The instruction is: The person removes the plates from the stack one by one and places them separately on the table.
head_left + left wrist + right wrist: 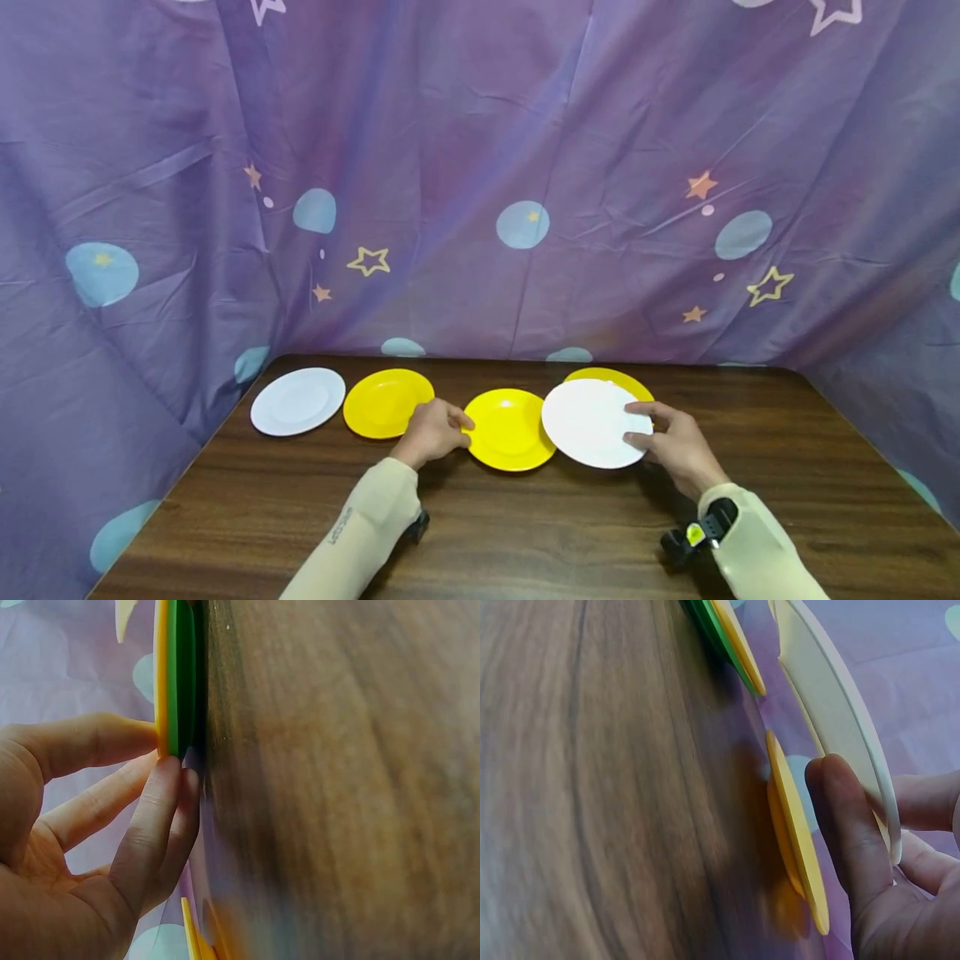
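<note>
My right hand (678,450) grips the right rim of a white plate (588,423), thumb and fingers on opposite faces. In the right wrist view the white plate (836,697) is tilted and raised above the table. A yellow plate (506,432) sits in the middle, its left rim pinched by my left hand (435,429). From the left wrist, green plates (182,675) show stacked directly under that yellow plate (160,675); the head view hides them. Behind the white plate, another yellow plate (618,379) is partly covered.
Left of the left hand, a yellow plate (382,404) and a white plate (296,402) lie on the dark wooden table (540,533). A purple patterned cloth (450,167) hangs behind the table's far edge.
</note>
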A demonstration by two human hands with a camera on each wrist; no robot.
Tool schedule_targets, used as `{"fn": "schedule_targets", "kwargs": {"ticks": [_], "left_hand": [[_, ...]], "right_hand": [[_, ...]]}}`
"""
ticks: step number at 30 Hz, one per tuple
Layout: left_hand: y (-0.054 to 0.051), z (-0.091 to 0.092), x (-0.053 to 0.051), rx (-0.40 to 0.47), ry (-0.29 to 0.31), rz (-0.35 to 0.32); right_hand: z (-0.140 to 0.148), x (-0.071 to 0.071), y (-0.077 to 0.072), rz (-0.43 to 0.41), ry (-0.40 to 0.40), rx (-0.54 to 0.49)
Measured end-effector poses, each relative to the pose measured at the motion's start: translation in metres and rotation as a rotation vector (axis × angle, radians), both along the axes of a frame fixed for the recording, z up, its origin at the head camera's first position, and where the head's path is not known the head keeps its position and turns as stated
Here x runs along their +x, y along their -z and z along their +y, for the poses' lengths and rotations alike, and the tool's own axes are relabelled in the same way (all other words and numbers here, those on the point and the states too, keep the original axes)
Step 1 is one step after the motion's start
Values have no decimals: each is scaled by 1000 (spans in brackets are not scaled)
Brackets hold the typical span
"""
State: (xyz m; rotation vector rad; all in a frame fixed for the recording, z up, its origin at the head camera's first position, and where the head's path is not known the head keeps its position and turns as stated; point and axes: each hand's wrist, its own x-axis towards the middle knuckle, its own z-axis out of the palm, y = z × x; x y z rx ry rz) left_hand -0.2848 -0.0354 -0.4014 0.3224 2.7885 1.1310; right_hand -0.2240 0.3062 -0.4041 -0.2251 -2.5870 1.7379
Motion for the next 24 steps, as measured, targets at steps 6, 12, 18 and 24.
{"fn": "schedule_targets", "kwargs": {"ticks": [6,12,18,24], "left_hand": [[-1,0,-1,-7,1,0],[-2,0,0,-13,0,2],[-2,0,0,-13,2,7],[-2,0,-1,-5,2,-3]], "right_hand": [[11,2,-1,30,10,21],[23,2,-1,38,26,28],[30,4,-3,25,37,51],[35,4,-4,35,40,85]]}}
